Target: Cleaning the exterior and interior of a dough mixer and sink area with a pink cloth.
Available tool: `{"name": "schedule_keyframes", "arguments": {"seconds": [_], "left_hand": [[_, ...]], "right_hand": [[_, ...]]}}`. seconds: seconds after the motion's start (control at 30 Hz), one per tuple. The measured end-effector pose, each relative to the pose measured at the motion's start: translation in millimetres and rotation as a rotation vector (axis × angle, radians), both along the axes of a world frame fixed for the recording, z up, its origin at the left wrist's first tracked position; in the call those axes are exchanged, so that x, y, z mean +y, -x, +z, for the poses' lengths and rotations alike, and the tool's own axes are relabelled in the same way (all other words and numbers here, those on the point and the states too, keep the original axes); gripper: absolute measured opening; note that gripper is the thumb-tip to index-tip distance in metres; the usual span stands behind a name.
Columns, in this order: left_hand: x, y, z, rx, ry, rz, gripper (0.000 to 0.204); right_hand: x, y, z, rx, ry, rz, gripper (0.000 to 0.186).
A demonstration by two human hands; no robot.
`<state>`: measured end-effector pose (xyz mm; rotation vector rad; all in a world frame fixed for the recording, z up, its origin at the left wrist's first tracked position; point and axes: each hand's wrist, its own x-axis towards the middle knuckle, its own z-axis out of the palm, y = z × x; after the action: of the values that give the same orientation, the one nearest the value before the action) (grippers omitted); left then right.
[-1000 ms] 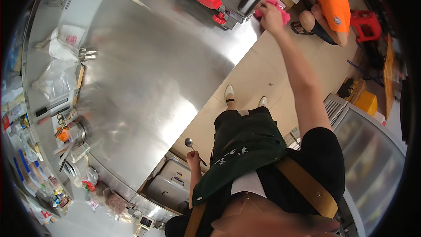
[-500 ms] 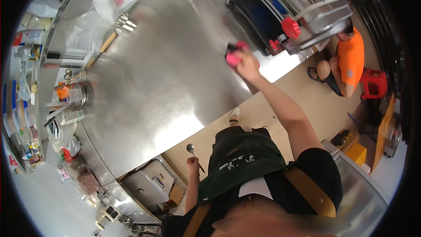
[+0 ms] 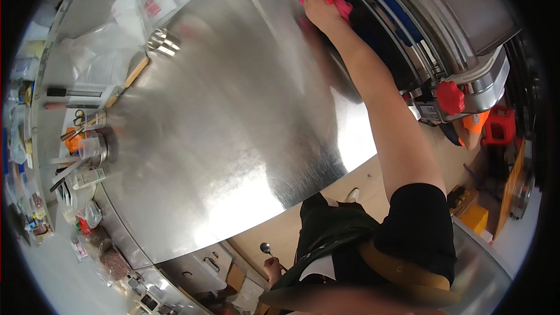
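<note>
While the right hand (image 3: 319, 7) presses a pink cloth (image 3: 340, 3) flat against the far right edge of the steel bench (image 3: 233, 140), fingers spread over it and closed down on the fabric, the left hand (image 3: 272, 267) hangs low by the near edge, shut around the handle of a small metal spoon (image 3: 265, 248), well apart from the other hand. Judgement: wiping here goes best with even palm pressure and overlapping strokes, keeping the cloth off the machine (image 3: 461, 81) just beside it. Left to right: the bench's left edge carries a cluster of small jars and packets, multicoloured, too small to make out, then an orange-handled pair of scissors (image 3: 74, 118) and a clear plastic cup (image 3: 87, 147). At the far left corner lie clear plastic bags (image 3: 96, 61), one white bag with a red label patch (image 3: 153, 7). A stack of metal cups (image 3: 162, 42) stands near them. Right of the bench, a red knob (image 3: 450, 97) sits on the machine with a small white barcode-type sticker beside it; beyond, a red container (image 3: 499, 125) and a yellow box (image 3: 475, 217) on the floor.
</note>
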<state>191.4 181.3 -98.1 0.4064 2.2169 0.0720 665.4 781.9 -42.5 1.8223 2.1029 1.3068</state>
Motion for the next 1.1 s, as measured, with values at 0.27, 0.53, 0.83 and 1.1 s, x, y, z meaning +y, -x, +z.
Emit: {"name": "schedule_keyframes", "arguments": {"seconds": [0.27,0.53,0.83,1.1], "left_hand": [[27,-9,1,-0.106,-0.149,0.038,0.018],[26,-1,-1,-0.01,-0.117,-0.036,0.02],[43,-6,6,-0.001,-0.091,-0.03,0.023],[62,-10,3,-0.049,-0.132,-0.093,0.022]], "right_hand": [[-38,3,-32,0.223,0.221,0.188,0.021],[-83,13,-32,1.411,-0.4,-0.088,0.033],[-28,15,32,1.423,-0.684,0.035,0.052],[-54,-1,-34,1.213,-0.394,-0.037,0.055]]}}
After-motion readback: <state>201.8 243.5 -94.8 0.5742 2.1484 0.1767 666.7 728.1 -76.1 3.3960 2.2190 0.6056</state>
